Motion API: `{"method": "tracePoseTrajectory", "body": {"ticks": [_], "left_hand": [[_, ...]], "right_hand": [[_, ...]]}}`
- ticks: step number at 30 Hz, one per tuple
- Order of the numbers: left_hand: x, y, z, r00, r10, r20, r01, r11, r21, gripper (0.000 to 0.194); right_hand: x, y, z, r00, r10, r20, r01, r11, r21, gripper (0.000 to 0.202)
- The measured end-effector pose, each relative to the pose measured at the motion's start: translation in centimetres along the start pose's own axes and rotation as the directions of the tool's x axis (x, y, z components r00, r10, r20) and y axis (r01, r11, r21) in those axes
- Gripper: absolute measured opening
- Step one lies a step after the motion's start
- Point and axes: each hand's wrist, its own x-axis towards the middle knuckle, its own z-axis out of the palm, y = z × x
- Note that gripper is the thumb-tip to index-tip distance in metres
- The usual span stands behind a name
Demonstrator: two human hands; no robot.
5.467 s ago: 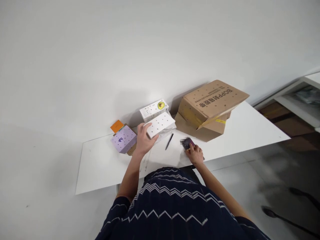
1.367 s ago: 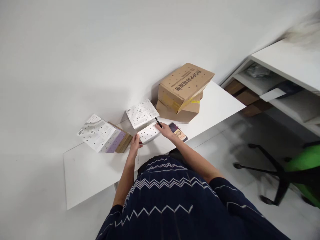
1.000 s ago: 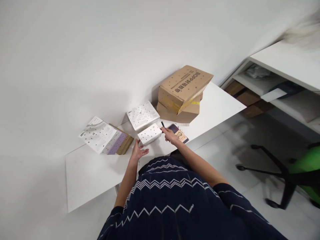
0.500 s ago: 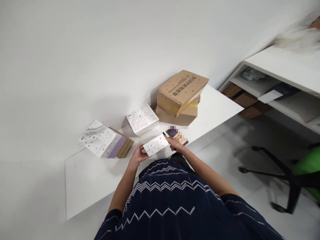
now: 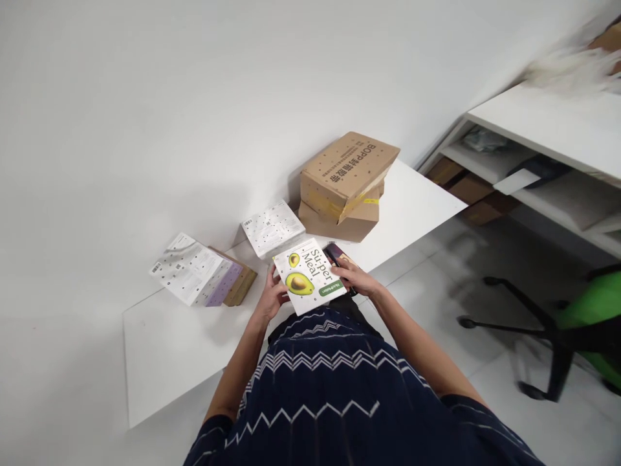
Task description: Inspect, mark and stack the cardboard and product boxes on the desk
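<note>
A white box (image 5: 310, 275) printed with avocados and the words "Su-per Meal" is held between my two hands in front of my waist. My left hand (image 5: 274, 296) grips its left edge, the thumb along the side. At the right edge, my right hand (image 5: 356, 277) is closed on the box and also has a slim black pen-like tool (image 5: 331, 256) between its fingers; the tool's exact kind cannot be made out. Partly covered behind that hand lies a dark purple, phone-like item (image 5: 345, 251) on the white table (image 5: 169, 362).
At the left, white spotted boxes (image 5: 191, 272) lie beside a brown box (image 5: 241, 287). Another white spotted box (image 5: 273, 228) stands near the wall. Two stacked cardboard cartons (image 5: 349, 171) sit at the back. A shelf unit (image 5: 538, 123) and a green chair (image 5: 589, 310) are on the right.
The white box has been turned, so its avocado-printed face now shows instead of a narrow spotted side. My right hand has shifted slightly right, still with the black tool.
</note>
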Motion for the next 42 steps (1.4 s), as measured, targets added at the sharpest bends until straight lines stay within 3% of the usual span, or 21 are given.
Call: {"method": "tracePoseTrajectory", "body": {"ticks": [6,12,18,21,26,28,32,36,40,42], "left_hand": [[0.0,1.9,0.5,0.978,0.207,0.005,-0.207,0.978,0.003,0.093],[-0.7,3.7,0.2,0.956,0.293,-0.029,-0.287,0.951,0.118,0.104],[-1.3,4.5,0.3,0.894,0.447,0.002,-0.437,0.873,0.219,0.099],[-1.5,5.4,0.6,0.861,0.509,-0.010,-0.487,0.828,0.278,0.099],[-0.8,7.1,0.9,0.747,0.663,0.041,-0.631,0.688,0.359,0.091],[0.1,7.4,0.8,0.724,0.690,0.016,-0.641,0.664,0.385,0.081],[2.4,7.0,0.1,0.754,0.654,-0.051,-0.576,0.697,0.426,0.050],[4.2,5.3,-1.2,0.773,0.628,-0.090,-0.526,0.714,0.462,0.032],[4.7,2.4,-2.3,0.759,0.629,-0.165,-0.494,0.723,0.483,0.031],[4.7,0.9,-2.4,0.776,0.605,-0.176,-0.468,0.741,0.482,0.040]], "right_hand": [[0.0,-1.6,1.1,0.977,-0.168,0.134,0.159,0.985,0.070,0.072],[0.6,-2.3,2.1,0.987,-0.105,0.121,0.107,0.994,-0.015,0.073],[1.0,-2.8,3.0,0.973,-0.221,0.066,0.222,0.975,-0.014,0.060],[1.0,-3.5,3.5,0.967,-0.253,0.006,0.252,0.965,0.067,0.057],[1.6,-5.6,4.3,0.960,-0.274,-0.050,0.278,0.935,0.220,0.043],[2.1,-6.3,4.6,0.960,-0.276,-0.046,0.279,0.936,0.213,0.043],[3.5,-6.8,5.5,0.965,-0.238,-0.110,0.256,0.945,0.203,0.050],[5.2,-5.9,6.1,0.971,-0.169,-0.169,0.203,0.957,0.208,0.053],[6.7,-4.3,6.6,0.964,-0.122,-0.236,0.185,0.945,0.268,0.055],[7.2,-3.6,6.8,0.957,-0.126,-0.262,0.205,0.931,0.303,0.058]]}}
